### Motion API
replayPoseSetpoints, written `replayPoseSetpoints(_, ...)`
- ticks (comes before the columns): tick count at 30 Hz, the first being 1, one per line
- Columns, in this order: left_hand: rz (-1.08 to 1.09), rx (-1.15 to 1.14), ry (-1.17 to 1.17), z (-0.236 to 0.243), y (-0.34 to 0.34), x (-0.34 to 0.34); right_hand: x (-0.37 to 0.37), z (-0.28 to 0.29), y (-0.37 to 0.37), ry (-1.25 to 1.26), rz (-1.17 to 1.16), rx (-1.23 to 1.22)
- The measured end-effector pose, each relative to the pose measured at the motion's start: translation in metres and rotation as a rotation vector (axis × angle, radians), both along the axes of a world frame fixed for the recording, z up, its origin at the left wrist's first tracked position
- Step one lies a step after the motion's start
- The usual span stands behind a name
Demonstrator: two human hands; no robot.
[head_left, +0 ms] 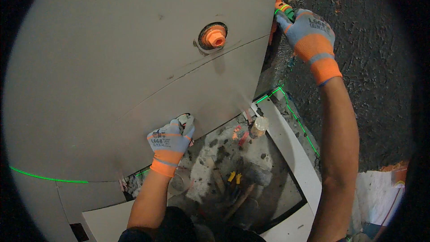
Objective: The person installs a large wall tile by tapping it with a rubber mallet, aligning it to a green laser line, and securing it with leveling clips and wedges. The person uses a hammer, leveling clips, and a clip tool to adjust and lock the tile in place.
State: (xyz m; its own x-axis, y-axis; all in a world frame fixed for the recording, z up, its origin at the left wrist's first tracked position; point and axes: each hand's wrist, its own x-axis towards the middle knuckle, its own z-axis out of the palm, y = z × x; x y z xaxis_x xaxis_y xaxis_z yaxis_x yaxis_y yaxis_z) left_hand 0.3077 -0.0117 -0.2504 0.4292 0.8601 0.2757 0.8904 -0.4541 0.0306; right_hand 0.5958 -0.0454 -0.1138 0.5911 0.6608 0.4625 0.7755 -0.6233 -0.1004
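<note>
At the grey panel's [112, 62] edge, our right hand [313, 31] has its fingers clamped on a green-and-orange tool [289, 12]; down-left of them, our left hand [170, 139] touches the panel, its grip we cannot tell; right of its fingers, a pale tub [260, 127], contents unclear

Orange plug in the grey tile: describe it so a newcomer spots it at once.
Find the large grey tile filling the picture's upper left. Toward its right edge, above a diagonal seam, a round cut-out holds the orange plug. Unlike the orange glove cuffs, its end is hexagonal.
</note>
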Motion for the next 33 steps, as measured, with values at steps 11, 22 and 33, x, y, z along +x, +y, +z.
replayPoseSetpoints(11,0.017,0.007,0.090,0.002,-0.001,-0.001,-0.006,0.000,-0.002,0.030,-0.018,0.026)
replayPoseSetpoints(22,-0.005,0.099,-0.019,0.002,0.001,-0.001,-0.003,-0.008,-0.010,0.065,0.092,0.026)
replayPoseSetpoints(33,0.082,-0.074,-0.217,-0.001,-0.027,-0.073,-0.066,-0.115,-0.125,0.580,0.262,0.530)
